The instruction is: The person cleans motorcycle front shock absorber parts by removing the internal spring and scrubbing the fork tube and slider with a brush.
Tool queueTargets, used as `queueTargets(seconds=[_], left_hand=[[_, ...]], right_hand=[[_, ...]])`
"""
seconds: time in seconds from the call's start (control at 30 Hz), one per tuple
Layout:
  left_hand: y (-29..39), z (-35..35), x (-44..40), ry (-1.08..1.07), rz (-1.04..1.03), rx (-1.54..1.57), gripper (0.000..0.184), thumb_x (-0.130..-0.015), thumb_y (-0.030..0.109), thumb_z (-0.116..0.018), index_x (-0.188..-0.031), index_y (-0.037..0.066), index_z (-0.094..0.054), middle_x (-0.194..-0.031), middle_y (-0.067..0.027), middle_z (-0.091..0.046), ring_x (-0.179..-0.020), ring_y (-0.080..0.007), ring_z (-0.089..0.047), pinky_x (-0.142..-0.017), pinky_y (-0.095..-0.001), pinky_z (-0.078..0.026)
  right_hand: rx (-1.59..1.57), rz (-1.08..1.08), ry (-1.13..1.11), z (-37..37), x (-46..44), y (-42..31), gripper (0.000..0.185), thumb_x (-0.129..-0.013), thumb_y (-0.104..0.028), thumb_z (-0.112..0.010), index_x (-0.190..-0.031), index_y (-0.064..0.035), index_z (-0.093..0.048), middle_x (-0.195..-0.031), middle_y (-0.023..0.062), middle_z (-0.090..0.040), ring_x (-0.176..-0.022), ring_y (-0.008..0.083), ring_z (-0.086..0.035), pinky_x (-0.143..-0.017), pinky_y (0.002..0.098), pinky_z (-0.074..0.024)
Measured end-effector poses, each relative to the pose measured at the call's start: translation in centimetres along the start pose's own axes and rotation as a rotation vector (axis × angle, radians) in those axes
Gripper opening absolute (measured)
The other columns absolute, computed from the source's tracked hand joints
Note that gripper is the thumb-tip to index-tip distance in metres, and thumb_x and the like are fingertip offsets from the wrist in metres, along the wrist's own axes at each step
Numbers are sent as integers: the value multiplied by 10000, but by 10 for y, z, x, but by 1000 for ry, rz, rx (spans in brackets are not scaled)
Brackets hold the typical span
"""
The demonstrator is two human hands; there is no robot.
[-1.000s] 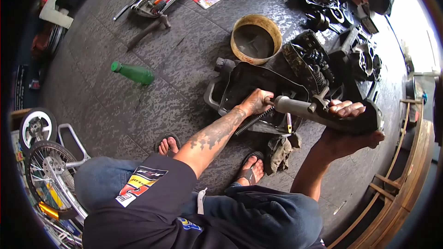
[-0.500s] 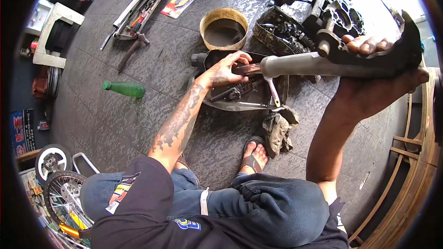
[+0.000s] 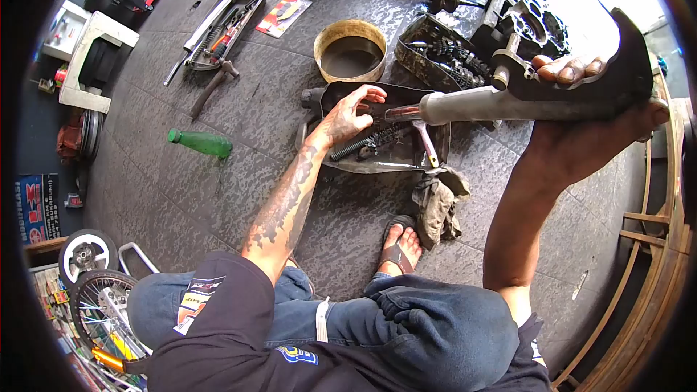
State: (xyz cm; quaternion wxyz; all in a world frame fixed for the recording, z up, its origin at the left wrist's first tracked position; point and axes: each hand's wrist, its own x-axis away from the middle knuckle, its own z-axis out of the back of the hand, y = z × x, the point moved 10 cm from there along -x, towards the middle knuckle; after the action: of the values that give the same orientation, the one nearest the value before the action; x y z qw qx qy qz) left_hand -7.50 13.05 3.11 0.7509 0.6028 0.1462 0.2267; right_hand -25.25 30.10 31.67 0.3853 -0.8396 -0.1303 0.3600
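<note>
A grey motorcycle fork leg (image 3: 472,104) with a black plastic guard (image 3: 626,58) lies across the upper right, nearly level. My right hand (image 3: 581,131) grips it at the guard end, fingers over the top and palm underneath. From its left end sticks a short shiny tube (image 3: 404,113). Just left of that tube, my left hand (image 3: 350,115) is open, thumb and fingers apart, with nothing visible in it. Below is a black tray (image 3: 385,165) with a coil spring (image 3: 361,144) and a brush (image 3: 427,147) in it.
A round tub of dark liquid (image 3: 351,27) stands beyond the tray. Greasy gears fill a metal bin (image 3: 414,62) at its right. A rag (image 3: 438,207) lies near my foot. On the left are a green bottle (image 3: 200,143), a hammer (image 3: 212,91) and a tool tray (image 3: 254,0).
My left hand has drawn slightly left, away from the tube end, and its fingers have spread. The fork leg has shifted a little, still in my right hand.
</note>
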Motion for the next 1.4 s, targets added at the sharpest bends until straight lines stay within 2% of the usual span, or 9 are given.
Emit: queueTargets(seconds=[0.3,0.53,0.6,0.63,0.8,1.0,1.2,1.3,1.4], left_hand=[[-14,-7,10,199,-74,44,466,-711,-58,-490,-1161,54,-531,-1106,-68,-570,-1099,-174,-537,-970,-330,-430],[-42,0,36,657,25,15,274,-772,-37,-520,-1032,49,-540,-804,-43,-600,-755,-133,-603,-688,-269,-490],[-60,-10,40,663,108,104,231,-818,1,-532,-1045,47,-530,-799,-40,-598,-723,-109,-585,-654,-253,-480],[-62,-14,41,664,82,140,214,-840,19,-527,-1052,47,-524,-779,-34,-594,-667,-90,-562,-603,-239,-463],[-83,-27,46,744,181,309,167,-915,117,-507,-1074,67,-502,-692,-15,-566,-547,-67,-507,-500,-218,-420],[-92,-44,60,767,221,693,180,-983,231,-459,-1061,74,-500,-678,-25,-528,-521,-79,-496,-458,-205,-396],[38,-16,53,617,-300,-31,461,-635,9,-543,-1095,25,-530,-1027,-127,-537,-1036,-269,-531,-941,-376,-418],[44,-24,30,492,-370,24,415,-717,51,-684,-1107,26,-545,-993,-103,-591,-926,-191,-605,-812,-302,-472],[31,-13,12,588,-351,95,227,-699,91,-756,-858,11,-614,-738,-116,-650,-655,-162,-634,-607,-309,-490]], right_hand=[[-16,-72,-34,-12,-4,3,773,-792,-756,-462,-930,-1,-551,-672,107,-580,-603,266,-596,-654,452,-523],[52,-7,-96,-31,-19,-39,714,-838,-715,-444,-1017,-31,-538,-767,90,-590,-640,227,-597,-681,464,-534],[-652,-229,-164,-41,-42,-25,550,-825,-680,-529,-1012,-176,-645,-731,-67,-584,-577,15,-503,-533,209,-459],[-350,-117,-256,-12,-30,-33,767,-883,-705,-295,-1292,-76,-452,-888,125,-539,-783,217,-549,-761,369,-489],[162,9,-66,-43,9,0,699,-900,-666,-370,-1081,-10,-525,-721,69,-553,-598,195,-556,-657,401,-517],[-74,61,-333,-48,7,-38,763,-873,-709,-361,-1089,10,-494,-723,113,-603,-604,227,-616,-620,416,-549],[-52,-76,-173,-56,17,11,779,-849,-738,-363,-1033,-1,-537,-693,83,-549,-568,219,-548,-586,410,-519],[-43,-241,-181,-66,31,60,813,-825,-776,-334,-955,-3,-548,-680,93,-544,-575,235,-561,-613,407,-508],[42,-285,-76,-70,43,83,852,-794,-822,-281,-837,-8,-533,-659,99,-524,-574,245,-561,-612,402,-502]])
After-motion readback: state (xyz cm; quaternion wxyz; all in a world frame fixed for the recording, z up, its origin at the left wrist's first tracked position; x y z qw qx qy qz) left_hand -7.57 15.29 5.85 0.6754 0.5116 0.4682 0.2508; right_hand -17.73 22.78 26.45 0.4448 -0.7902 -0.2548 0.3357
